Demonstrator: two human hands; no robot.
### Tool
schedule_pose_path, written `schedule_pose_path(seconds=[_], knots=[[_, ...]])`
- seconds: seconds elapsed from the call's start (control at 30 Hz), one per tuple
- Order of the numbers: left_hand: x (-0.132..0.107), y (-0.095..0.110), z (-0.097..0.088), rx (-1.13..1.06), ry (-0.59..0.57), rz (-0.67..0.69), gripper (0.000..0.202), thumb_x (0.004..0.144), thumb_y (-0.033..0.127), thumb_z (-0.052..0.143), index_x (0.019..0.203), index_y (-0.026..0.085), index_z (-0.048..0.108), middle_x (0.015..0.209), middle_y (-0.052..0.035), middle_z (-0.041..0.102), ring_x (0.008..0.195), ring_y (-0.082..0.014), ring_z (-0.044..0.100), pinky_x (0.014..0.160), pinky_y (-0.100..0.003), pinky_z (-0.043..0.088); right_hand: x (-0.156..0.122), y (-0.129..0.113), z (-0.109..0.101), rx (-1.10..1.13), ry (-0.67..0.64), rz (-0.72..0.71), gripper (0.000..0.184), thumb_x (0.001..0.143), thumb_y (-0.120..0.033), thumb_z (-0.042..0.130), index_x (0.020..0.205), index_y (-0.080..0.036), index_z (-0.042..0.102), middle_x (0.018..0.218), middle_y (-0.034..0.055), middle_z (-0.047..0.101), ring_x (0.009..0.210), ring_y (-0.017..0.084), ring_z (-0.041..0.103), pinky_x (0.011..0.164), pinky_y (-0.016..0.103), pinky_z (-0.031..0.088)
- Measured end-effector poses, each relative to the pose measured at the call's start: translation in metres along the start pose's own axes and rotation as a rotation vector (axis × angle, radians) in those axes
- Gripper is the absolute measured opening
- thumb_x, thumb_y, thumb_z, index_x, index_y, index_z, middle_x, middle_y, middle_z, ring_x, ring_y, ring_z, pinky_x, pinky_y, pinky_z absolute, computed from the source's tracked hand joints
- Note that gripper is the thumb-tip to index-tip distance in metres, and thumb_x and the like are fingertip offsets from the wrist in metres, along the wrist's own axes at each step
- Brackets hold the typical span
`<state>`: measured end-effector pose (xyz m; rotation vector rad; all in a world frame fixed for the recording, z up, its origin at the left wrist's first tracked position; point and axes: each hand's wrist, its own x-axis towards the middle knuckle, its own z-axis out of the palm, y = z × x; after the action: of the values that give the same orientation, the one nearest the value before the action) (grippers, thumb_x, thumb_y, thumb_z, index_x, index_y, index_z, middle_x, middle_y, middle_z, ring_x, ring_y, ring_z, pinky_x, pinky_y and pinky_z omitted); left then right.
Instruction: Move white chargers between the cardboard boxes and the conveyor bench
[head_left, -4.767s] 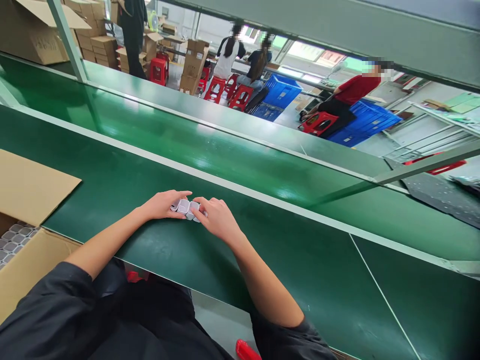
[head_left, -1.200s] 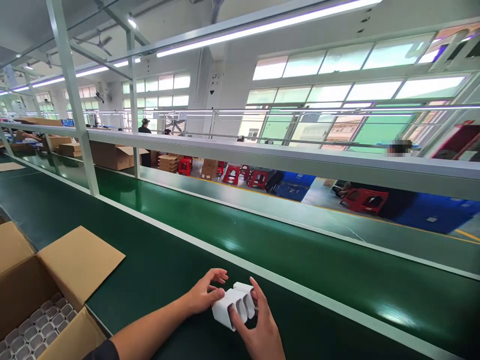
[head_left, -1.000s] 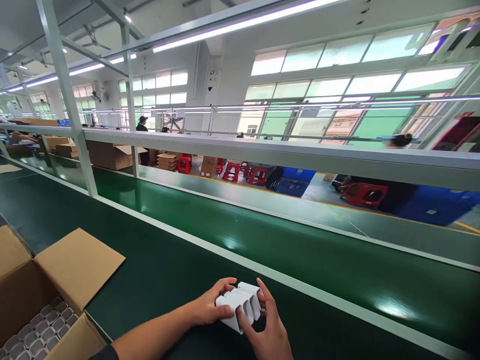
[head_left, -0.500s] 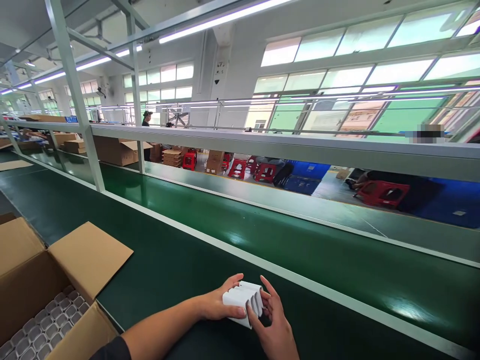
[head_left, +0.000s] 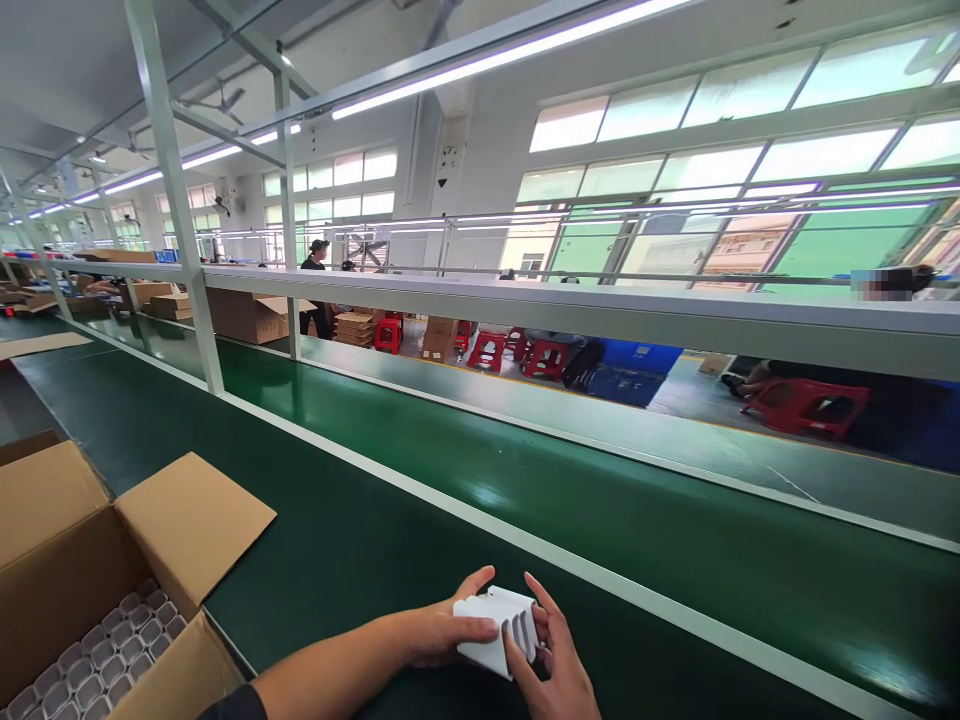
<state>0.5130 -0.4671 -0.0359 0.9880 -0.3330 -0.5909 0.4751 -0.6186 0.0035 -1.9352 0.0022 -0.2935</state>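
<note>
Both of my hands hold a small white plastic piece [head_left: 486,652] with several curved ribs or slots on its right side; it may be a stack of like parts, I cannot tell. My left hand [head_left: 441,632] grips its left end, thumb across the top and forefinger stretched out behind. On the ribbed side is my right hand [head_left: 561,660], with its thumb against the near face and fingers around the far edge. To the left stands an open cardboard box [head_left: 71,560], holding rows of clear, rounded-square plastic containers [head_left: 112,650].
Under my hands lies a dark green work surface [head_left: 337,540]. Beyond a pale rail runs a shiny green conveyor belt [head_left: 465,470]. A grey metal frame [head_left: 176,220] rises from the rail, its long beam crossing ahead. Red stools [head_left: 544,358], blue bins [head_left: 622,375] and people are farther back.
The view has shifted, so the surroundings sit slightly lower and farther right. My hands keep hold of the white piece with nearly the same grip.
</note>
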Motion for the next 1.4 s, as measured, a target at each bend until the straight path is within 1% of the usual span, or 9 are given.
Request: schedule_pose_path(seconds=[0.17, 0.37, 0.5, 0.63, 0.73, 0.9, 1.1, 1.23, 1.4], knots=[[-0.001, 0.005, 0.003, 0.016, 0.013, -0.019, 0.142, 0.047, 0.063, 0.089, 0.156, 0.02, 0.01, 0.152, -0.0201, 0.035, 0.141, -0.0414, 0.033, 0.119, -0.059, 0.018, 0.002, 0.006, 0.0, 0.022, 0.007, -0.02, 0.072, 0.08, -0.065, 0.053, 0.14, -0.026, 0.048, 0.127, 0.0089, 0.059, 0.115, 0.03, 0.059, 0.101, 0.042, 0.047], [-0.005, 0.011, 0.005, 0.047, 0.012, -0.006, 0.134, 0.049, 0.061, 0.089, 0.155, 0.019, 0.018, 0.15, -0.0207, 0.037, 0.141, -0.0419, 0.034, 0.118, -0.058, 0.02, 0.01, 0.017, -0.009, 0.018, -0.105, 0.004, 0.077, 0.074, -0.064, 0.061, 0.14, -0.025, 0.048, 0.128, 0.0104, 0.059, 0.116, 0.032, 0.06, 0.095, 0.041, 0.052], [-0.006, 0.013, 0.006, 0.056, 0.025, 0.002, 0.134, 0.047, 0.062, 0.089, 0.154, 0.019, 0.021, 0.149, -0.0197, 0.039, 0.14, -0.0431, 0.034, 0.118, -0.061, 0.018, 0.005, 0.014, -0.004, 0.016, -0.049, -0.022, 0.074, 0.077, -0.065, 0.057, 0.14, -0.027, 0.048, 0.13, 0.0096, 0.057, 0.118, 0.031, 0.058, 0.097, 0.042, 0.051], [-0.004, 0.009, 0.002, 0.066, 0.02, 0.018, 0.124, 0.051, 0.06, 0.088, 0.152, 0.023, 0.027, 0.151, -0.0173, 0.038, 0.14, -0.0412, 0.036, 0.117, -0.061, 0.019, -0.001, 0.006, 0.001, 0.009, 0.014, -0.035, 0.071, 0.079, -0.065, 0.052, 0.14, -0.027, 0.049, 0.131, 0.0091, 0.056, 0.119, 0.031, 0.056, 0.102, 0.043, 0.047], [-0.003, 0.006, -0.001, 0.057, 0.014, 0.025, 0.118, 0.054, 0.059, 0.088, 0.151, 0.024, 0.03, 0.151, -0.0159, 0.039, 0.139, -0.0389, 0.038, 0.118, -0.06, 0.02, -0.002, 0.003, 0.002, 0.003, 0.006, -0.024, 0.072, 0.079, -0.066, 0.052, 0.14, -0.027, 0.048, 0.131, 0.0091, 0.056, 0.119, 0.031, 0.055, 0.103, 0.044, 0.045], [-0.005, 0.009, 0.0, 0.051, 0.006, 0.029, 0.119, 0.055, 0.058, 0.088, 0.152, 0.023, 0.029, 0.147, -0.0154, 0.045, 0.138, -0.0372, 0.041, 0.118, -0.06, 0.021, -0.001, 0.005, 0.002, 0.012, 0.002, -0.044, 0.071, 0.08, -0.065, 0.053, 0.139, -0.026, 0.049, 0.133, 0.0093, 0.055, 0.121, 0.032, 0.055, 0.105, 0.045, 0.044], [-0.008, 0.015, 0.005, 0.075, 0.01, 0.018, 0.122, 0.054, 0.062, 0.086, 0.152, 0.021, 0.027, 0.145, -0.0175, 0.046, 0.137, -0.0399, 0.04, 0.117, -0.061, 0.021, -0.003, 0.003, 0.003, 0.005, 0.013, -0.067, 0.068, 0.081, -0.063, 0.052, 0.138, -0.026, 0.049, 0.13, 0.009, 0.057, 0.118, 0.03, 0.057, 0.102, 0.043, 0.047], [-0.008, 0.015, 0.005, 0.068, 0.006, 0.017, 0.122, 0.054, 0.062, 0.086, 0.152, 0.022, 0.027, 0.148, -0.0174, 0.042, 0.139, -0.0407, 0.038, 0.117, -0.061, 0.019, -0.003, 0.002, 0.003, 0.002, 0.009, -0.081, 0.067, 0.082, -0.063, 0.051, 0.137, -0.025, 0.05, 0.128, 0.009, 0.058, 0.117, 0.029, 0.057, 0.102, 0.041, 0.047], [-0.008, 0.014, 0.003, 0.064, -0.009, 0.032, 0.118, 0.056, 0.061, 0.086, 0.152, 0.022, 0.028, 0.148, -0.017, 0.042, 0.138, -0.0408, 0.039, 0.118, -0.062, 0.019, 0.001, 0.01, 0.001, -0.006, -0.004, -0.067, 0.069, 0.08, -0.064, 0.054, 0.137, -0.025, 0.05, 0.127, 0.0085, 0.059, 0.115, 0.029, 0.059, 0.1, 0.041, 0.048]])
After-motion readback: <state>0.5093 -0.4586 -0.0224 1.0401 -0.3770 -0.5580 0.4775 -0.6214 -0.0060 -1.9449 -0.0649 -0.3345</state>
